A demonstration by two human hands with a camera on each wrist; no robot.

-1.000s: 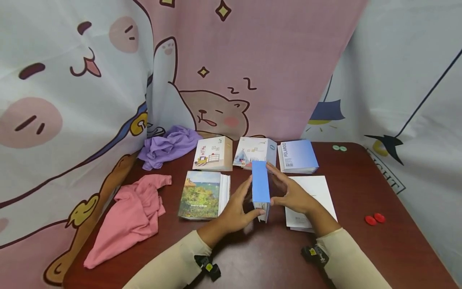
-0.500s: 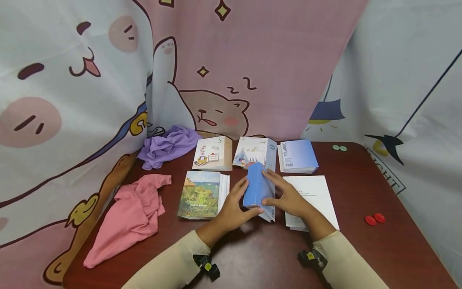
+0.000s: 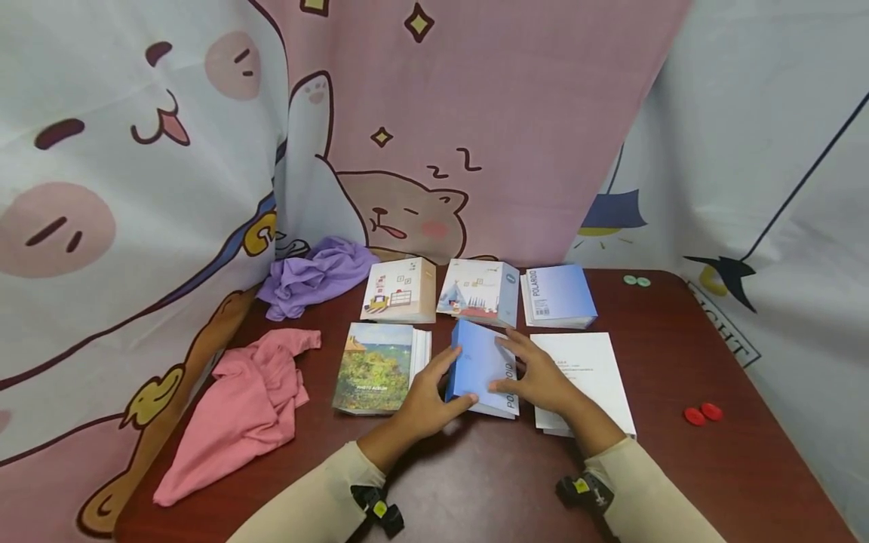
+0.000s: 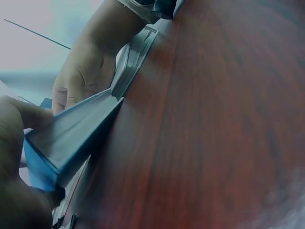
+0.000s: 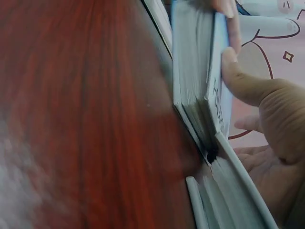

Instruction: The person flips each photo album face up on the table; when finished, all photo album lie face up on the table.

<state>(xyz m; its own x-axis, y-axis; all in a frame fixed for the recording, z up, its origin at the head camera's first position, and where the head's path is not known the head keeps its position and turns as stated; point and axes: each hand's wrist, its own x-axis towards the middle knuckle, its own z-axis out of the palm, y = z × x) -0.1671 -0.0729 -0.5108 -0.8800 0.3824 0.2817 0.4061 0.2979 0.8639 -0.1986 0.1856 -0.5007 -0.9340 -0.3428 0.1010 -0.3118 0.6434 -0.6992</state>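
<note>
A blue POLAROID photo album (image 3: 480, 362) lies in the middle of the front row, cover up, spine to the left, between both hands. My left hand (image 3: 424, 401) holds it at the spine, thumb at the near corner and fingers farther along. In the left wrist view the album's end (image 4: 78, 129) slants, with a dark gap beneath the spine side. My right hand (image 3: 541, 377) rests its fingertips and thumb on the cover. The right wrist view shows the album's page edges (image 5: 193, 62) beside a white album (image 5: 238, 191).
A landscape photo album (image 3: 376, 369) lies left, a white album (image 3: 587, 369) right. Behind stand a beige album (image 3: 400, 290), a tent-picture album (image 3: 478, 290) and another blue one (image 3: 562, 294). Pink cloth (image 3: 254, 400) and purple cloth (image 3: 315, 275) lie left; red discs (image 3: 702, 413) and green discs (image 3: 636, 280) right.
The blue album has gone from standing spine up to lying over towards the right, so its cover now faces up. Both hands have turned it and stay on it.
</note>
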